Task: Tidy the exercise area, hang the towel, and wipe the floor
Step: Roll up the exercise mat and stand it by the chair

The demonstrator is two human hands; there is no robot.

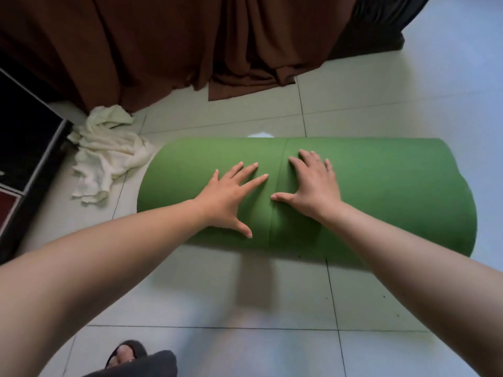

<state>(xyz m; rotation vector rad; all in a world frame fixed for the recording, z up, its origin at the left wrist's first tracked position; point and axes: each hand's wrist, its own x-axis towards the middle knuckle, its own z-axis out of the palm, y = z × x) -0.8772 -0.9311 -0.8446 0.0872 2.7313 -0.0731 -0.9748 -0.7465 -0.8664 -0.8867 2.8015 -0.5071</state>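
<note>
A green exercise mat [381, 191], rolled into a thick cylinder, lies across the white tiled floor [272, 295] in the middle of the view. My left hand [231, 197] lies flat on top of the roll, fingers spread. My right hand [313, 186] presses flat beside it, fingers spread too. Neither hand grips anything. A crumpled cream towel [109, 153] lies on the floor just left of the roll's left end.
A brown curtain [177, 44] hangs down to the floor behind the mat. Dark furniture [24, 148] stands at the left edge, next to the towel. My sandalled foot [125, 352] shows at the bottom. A small white spot [260, 135] sits just beyond the roll.
</note>
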